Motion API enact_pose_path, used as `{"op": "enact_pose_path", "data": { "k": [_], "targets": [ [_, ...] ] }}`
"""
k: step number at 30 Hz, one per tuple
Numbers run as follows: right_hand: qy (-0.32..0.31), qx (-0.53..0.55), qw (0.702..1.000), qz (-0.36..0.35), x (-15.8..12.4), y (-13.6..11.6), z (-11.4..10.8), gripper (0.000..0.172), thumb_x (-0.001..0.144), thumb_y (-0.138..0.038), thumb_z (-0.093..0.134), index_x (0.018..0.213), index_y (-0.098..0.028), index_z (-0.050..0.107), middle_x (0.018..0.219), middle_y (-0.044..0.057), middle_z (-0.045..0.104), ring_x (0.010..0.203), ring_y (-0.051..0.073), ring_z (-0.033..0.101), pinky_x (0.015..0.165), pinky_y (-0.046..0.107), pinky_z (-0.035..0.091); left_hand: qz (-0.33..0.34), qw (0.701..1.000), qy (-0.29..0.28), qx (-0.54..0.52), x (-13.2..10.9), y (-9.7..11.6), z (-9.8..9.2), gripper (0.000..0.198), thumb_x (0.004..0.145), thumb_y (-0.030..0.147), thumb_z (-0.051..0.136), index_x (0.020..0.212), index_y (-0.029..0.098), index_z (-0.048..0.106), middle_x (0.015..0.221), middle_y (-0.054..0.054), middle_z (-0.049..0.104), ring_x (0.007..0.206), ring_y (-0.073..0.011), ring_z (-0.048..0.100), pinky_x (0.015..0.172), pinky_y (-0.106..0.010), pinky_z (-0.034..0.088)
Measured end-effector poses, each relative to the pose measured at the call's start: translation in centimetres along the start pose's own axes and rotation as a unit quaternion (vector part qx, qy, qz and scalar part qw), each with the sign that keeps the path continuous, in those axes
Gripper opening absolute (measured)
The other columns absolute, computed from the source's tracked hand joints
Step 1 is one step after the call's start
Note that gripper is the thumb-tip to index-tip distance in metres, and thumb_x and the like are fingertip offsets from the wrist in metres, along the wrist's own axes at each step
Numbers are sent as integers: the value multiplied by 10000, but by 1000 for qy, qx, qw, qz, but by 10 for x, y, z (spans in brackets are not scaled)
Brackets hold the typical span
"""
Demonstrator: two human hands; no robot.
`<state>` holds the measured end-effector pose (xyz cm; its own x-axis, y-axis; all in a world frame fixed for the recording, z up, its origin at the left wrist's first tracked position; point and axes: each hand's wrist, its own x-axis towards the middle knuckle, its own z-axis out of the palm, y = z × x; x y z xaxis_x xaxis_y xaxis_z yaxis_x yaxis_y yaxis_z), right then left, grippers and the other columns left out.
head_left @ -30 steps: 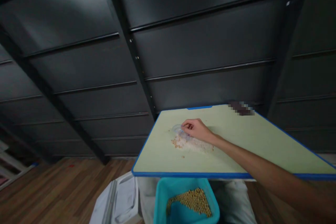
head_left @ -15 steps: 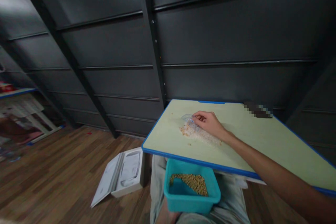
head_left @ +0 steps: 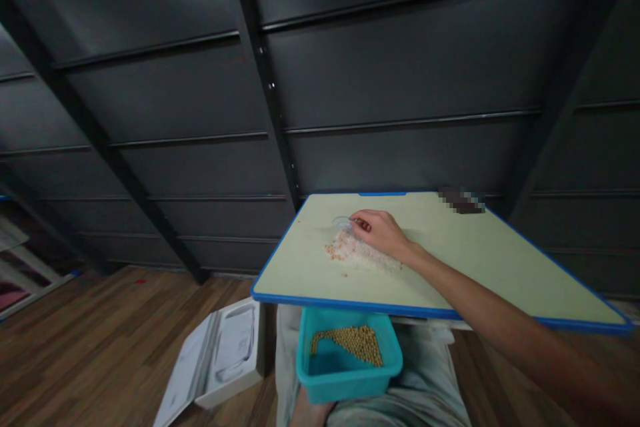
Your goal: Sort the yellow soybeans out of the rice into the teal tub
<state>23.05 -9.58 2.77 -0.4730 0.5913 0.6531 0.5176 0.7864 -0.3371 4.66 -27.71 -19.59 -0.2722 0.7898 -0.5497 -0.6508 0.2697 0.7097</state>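
Note:
My right hand (head_left: 377, 230) reaches in from the right over the low table (head_left: 450, 267), its fingers pinched on a clear, round-edged plastic piece (head_left: 343, 220). Under and beside the fingers lies a spread of white grains (head_left: 367, 257), with orange-brown bits (head_left: 335, 252) at its left end. A teal tub (head_left: 347, 387) stands on my lap below the table's front edge, partly filled with yellowish round beans or seeds (head_left: 363, 341). My left hand is out of the picture.
On the wooden floor (head_left: 105, 340), left of my legs, an open white box (head_left: 233, 353) holds white packaging. A dark, pixelated object (head_left: 463, 201) lies at the table's back edge. Behind stands a dark panelled wall (head_left: 400, 73). Part of a white frame (head_left: 25, 267) shows at far left.
The view has swung to the right, so the table and tub appear farther left. My right hand still pinches the clear piece, which now looks more edge-on.

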Motion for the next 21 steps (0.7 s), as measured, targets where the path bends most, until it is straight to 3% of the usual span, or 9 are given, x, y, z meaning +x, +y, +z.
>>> {"op": "enact_pose_path", "data": {
  "k": [4,7,10,17,21],
  "targets": [
    [7,-2,1000,-12,-2,-4,-2,162,919,-188,622,999,-193,764,952,51,789,755,161,691,714,278,486,-44,995,-85,-12,-2,2,3,506,187,699,801,536,337,757,842,-44,852,1150,-454,696,887,-596,580],
    [9,-12,999,-28,-2,-5,-1,177,924,-183,612,1013,-186,764,980,60,793,813,181,716,755,290,504,-50,993,-107,-11,-5,4,5,409,372,655,758,588,308,763,867,-62,854,1133,-430,704,909,-579,577],
    [3,-24,999,-40,-2,-5,0,191,922,-184,609,1029,-189,767,1021,66,797,883,208,735,800,311,523,-46,992,-114,-6,-7,5,6,294,482,592,705,520,300,693,761,-81,832,1087,-427,715,916,-590,572],
    [-3,-35,999,-42,-3,-8,0,204,916,-182,604,1035,-183,771,1045,71,799,898,230,749,804,336,549,-17,993,-119,-3,-9,2,5,217,516,511,692,468,315,612,651,-80,772,1072,-412,707,895,-600,574],
    [-5,-34,998,-44,-3,-8,0,204,924,-196,600,1044,-191,766,1061,70,797,915,226,749,821,337,553,7,992,-125,-4,-14,2,2,243,432,451,796,448,315,595,516,-28,695,963,-377,724,904,-575,576]
  ]
}}
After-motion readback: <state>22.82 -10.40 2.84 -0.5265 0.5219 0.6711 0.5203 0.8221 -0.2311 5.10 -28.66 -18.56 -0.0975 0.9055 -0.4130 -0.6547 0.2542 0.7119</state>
